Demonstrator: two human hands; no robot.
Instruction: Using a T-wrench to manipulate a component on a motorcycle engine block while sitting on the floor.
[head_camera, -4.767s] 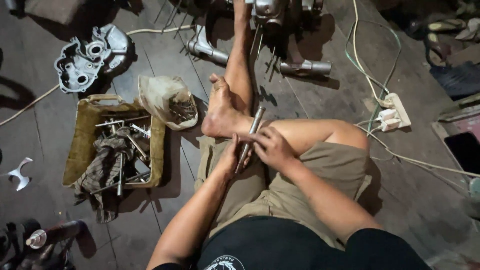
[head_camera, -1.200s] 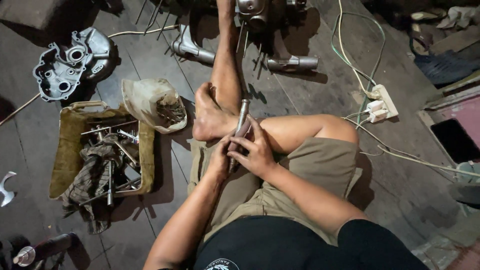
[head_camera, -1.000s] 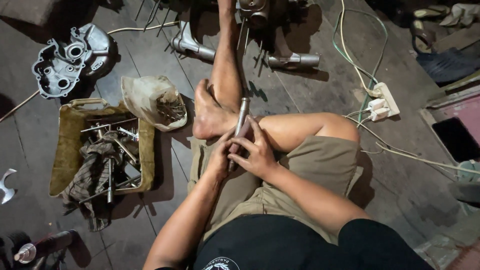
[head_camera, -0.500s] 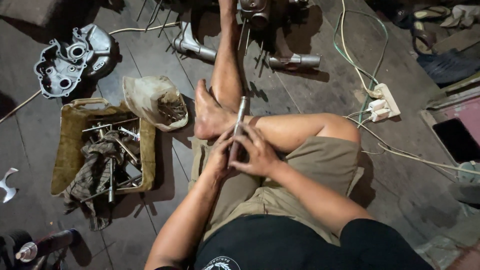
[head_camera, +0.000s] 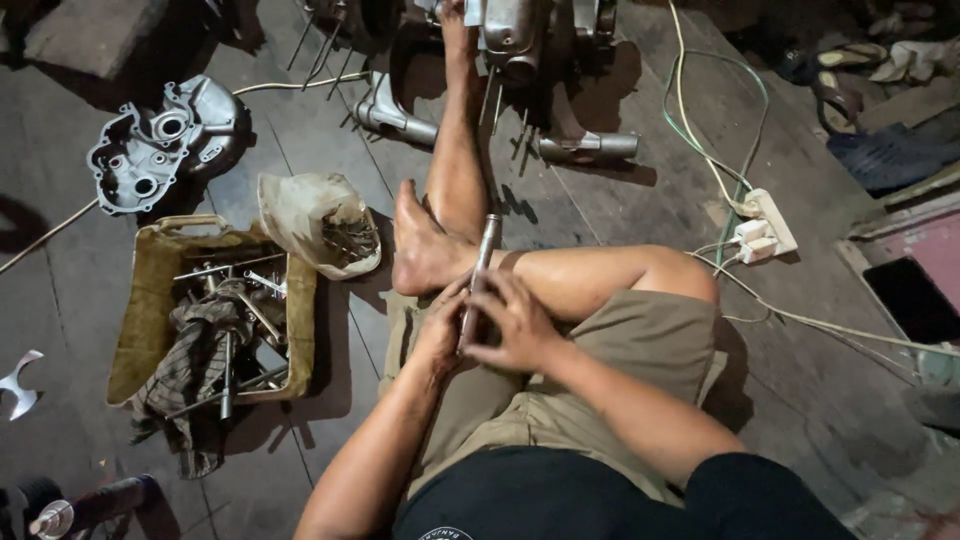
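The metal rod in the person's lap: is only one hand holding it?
No: both the left hand and the right hand grip the metal rod, which slants up toward the bare foot.

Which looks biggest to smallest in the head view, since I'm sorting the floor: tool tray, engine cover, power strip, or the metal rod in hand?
1. Tool tray.
2. Engine cover.
3. Metal rod, held by both the left hand and right hand; nearer the camera, so unsure.
4. Power strip.
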